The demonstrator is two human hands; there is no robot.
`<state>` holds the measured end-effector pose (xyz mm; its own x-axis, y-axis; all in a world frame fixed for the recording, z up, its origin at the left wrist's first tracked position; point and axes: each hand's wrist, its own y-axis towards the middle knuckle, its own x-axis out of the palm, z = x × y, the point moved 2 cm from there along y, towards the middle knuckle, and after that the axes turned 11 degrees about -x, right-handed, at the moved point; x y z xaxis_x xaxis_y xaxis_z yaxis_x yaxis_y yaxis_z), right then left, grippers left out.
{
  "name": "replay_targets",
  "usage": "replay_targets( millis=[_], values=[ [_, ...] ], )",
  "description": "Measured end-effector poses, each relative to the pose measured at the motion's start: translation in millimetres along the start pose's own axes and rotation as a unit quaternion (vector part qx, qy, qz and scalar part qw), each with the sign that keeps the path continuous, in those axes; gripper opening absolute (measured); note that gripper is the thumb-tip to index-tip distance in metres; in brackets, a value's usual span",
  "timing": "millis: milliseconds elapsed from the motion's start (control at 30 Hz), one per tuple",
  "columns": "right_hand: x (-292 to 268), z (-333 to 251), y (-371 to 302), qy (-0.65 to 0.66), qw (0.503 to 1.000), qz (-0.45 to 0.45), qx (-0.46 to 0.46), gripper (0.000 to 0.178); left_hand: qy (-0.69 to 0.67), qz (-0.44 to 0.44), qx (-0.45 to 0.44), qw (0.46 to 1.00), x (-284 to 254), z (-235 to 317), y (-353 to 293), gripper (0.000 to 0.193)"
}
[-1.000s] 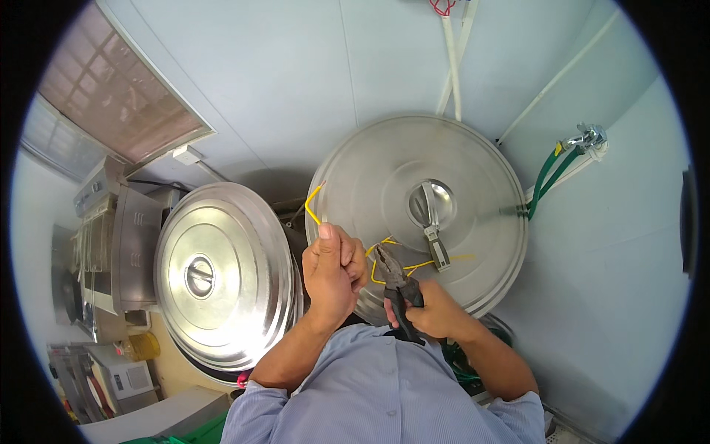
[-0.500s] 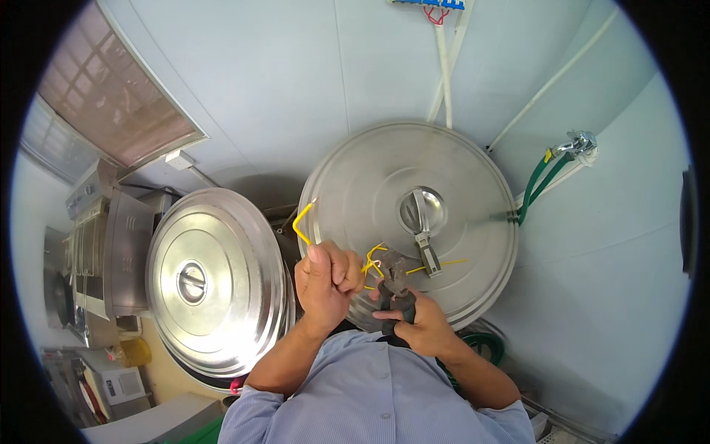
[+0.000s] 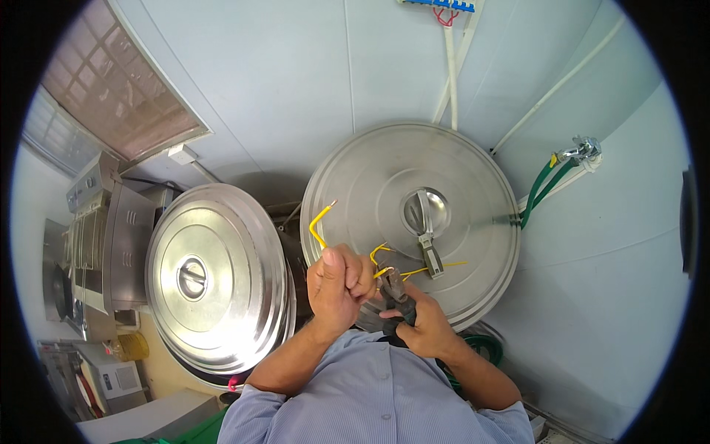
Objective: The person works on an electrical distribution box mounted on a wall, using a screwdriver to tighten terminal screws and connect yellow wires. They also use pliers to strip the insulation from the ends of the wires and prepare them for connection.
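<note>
My left hand (image 3: 334,292) is closed in a fist around a yellow insulated wire (image 3: 318,228). One end, with a bit of bare metal at the tip, sticks up above the thumb. The other end emerges on the fist's right side and reaches the jaws of the pliers (image 3: 399,300). I cannot tell whether the jaws grip it. My right hand (image 3: 429,329) is wrapped round the dark handles of these pliers. Behind them, more yellow wire (image 3: 455,263) and a grey hand tool (image 3: 431,257), perhaps a wire stripper, lie on a large round steel lid (image 3: 355,170).
A second steel lid (image 3: 222,325) covers a big pot at the left. Beyond it stands a steel kitchen appliance (image 3: 129,244). A chrome tap (image 3: 584,150) with green hoses (image 3: 538,185) is on the right wall. Blue breakers (image 3: 444,4) sit at the top.
My left hand has shifted slightly right with the wire, whose lower end now meets the pliers' jaws. The pliers have turned a little and come closer to that hand.
</note>
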<state>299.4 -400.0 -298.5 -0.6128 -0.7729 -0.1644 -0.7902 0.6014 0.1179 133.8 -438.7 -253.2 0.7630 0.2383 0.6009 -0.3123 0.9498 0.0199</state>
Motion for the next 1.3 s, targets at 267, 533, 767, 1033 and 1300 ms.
replay_targets(
  millis=[267, 533, 767, 1033, 1300],
  values=[
    [-1.1, -11.8, 3.0, 0.047, 0.997, -0.052, 0.019, 0.061, 0.016, -0.009, 0.006, 1.0, 1.9, 2.9, -3.4, 0.054],
    [-1.0, -8.7, -1.0, 0.095, 0.993, -0.06, 0.026, 0.059, 0.018, 0.011, -0.004, 1.0, 4.2, 4.4, -9.7, 0.053],
    [0.7, -20.4, 1.4, 0.143, 0.988, -0.056, 0.026, 0.061, 0.012, 0.01, -0.009, 1.0, 5.0, 1.9, -14.2, 0.051],
    [-0.6, -20.2, 2.3, 0.144, 0.985, -0.087, 0.028, 0.063, 0.032, 0.016, -0.004, 0.999, 5.8, 0.4, -17.0, 0.05],
    [-1.9, -21.4, 0.9, 0.132, 0.987, -0.091, -0.01, 0.059, 0.069, 0.043, -0.018, 0.997, 11.8, 5.3, -17.8, 0.052]
  ],
)
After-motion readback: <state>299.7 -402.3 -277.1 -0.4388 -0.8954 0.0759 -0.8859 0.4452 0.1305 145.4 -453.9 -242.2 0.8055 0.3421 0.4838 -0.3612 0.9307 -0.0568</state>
